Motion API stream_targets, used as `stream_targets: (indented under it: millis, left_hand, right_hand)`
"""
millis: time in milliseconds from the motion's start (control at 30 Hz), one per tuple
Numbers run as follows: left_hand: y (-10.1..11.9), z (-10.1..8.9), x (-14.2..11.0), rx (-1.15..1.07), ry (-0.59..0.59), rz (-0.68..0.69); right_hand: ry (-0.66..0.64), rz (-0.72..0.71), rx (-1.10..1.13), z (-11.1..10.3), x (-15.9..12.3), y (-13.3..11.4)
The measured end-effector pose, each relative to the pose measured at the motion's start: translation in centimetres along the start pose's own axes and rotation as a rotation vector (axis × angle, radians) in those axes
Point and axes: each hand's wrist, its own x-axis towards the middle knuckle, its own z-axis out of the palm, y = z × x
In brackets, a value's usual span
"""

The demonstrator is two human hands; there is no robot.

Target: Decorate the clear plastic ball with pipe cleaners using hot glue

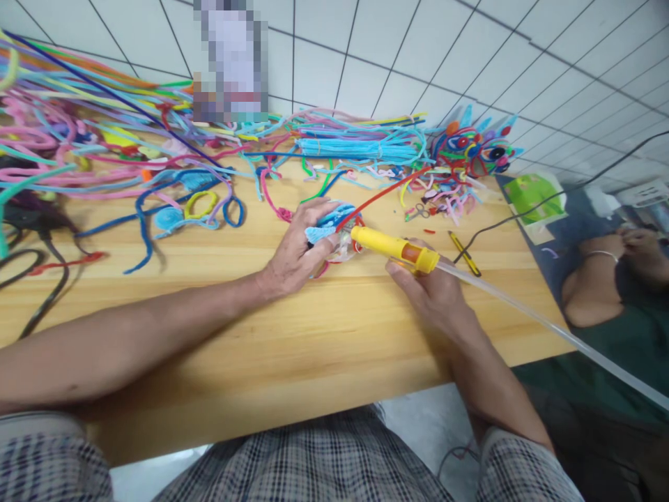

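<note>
My left hand (303,244) is closed around a small figure of blue pipe cleaners (323,233), with red and clear parts along its right side. My right hand (431,282) grips a yellow hot glue gun (387,247) from below. A long clear glue stick (523,314) runs out of the gun's back end to the right. The nozzle meets the figure or stops just short of it; I cannot tell which. A red pipe cleaner (389,197) slants up and right from the figure. My left fingers hide much of the figure.
Loose pipe cleaners (104,118) heap up at the back left. A light-blue bundle (360,150) lies at the back, left of colourful finished figures (470,150). A yellow cutter (464,254) lies near my right hand, beside a black cable (502,222). Another person's arm (596,279) is at the right.
</note>
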Motion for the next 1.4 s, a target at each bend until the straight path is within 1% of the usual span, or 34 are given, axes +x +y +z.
stream_targets:
  millis: [133, 267, 433, 567, 667, 733, 900, 1033, 1200, 1400]
  left_hand:
    - [0.02, -0.01, 0.04, -0.002, -0.005, -0.005]
    - [0.02, 0.02, 0.04, -0.002, -0.002, -0.010]
    - [-0.07, 0.01, 0.05, -0.007, -0.005, -0.002]
    - [-0.09, -0.06, 0.04, 0.005, -0.008, -0.001]
    - [-0.21, -0.03, 0.01, 0.012, -0.010, -0.005]
    - [-0.38, 0.04, -0.02, 0.013, 0.001, 0.003]
    - [-0.68, 0.15, -0.06, 0.020, 0.018, 0.011]
    - [-0.56, 0.06, -0.01, 0.010, 0.022, 0.005]
    - [-0.36, -0.10, 0.03, 0.012, 0.006, -0.012]
    - [-0.34, -0.17, 0.01, 0.019, -0.003, -0.010]
  right_hand:
    - [0.001, 0.039, 0.000, -0.02, 0.01, 0.00]
    - [-0.012, 0.009, 0.019, -0.02, 0.07, -0.01]
    - [0.010, -0.015, 0.020, 0.04, 0.11, -0.02]
    - [-0.019, -0.032, 0.016, 0.08, -0.04, -0.06]
    - [-0.029, 0.000, -0.001, 0.02, -0.14, -0.12]
    - [-0.008, 0.018, -0.016, -0.01, -0.16, -0.13]
    - [-0.011, 0.006, -0.019, 0.16, -0.16, -0.07]
    - [0.003, 0.049, -0.020, 0.33, -0.17, 0.06]
    - [-0.014, 0.030, -0.036, 0.37, -0.15, 0.19]
    - [-0.017, 0.062, -0.036, 0.45, -0.14, 0.26]
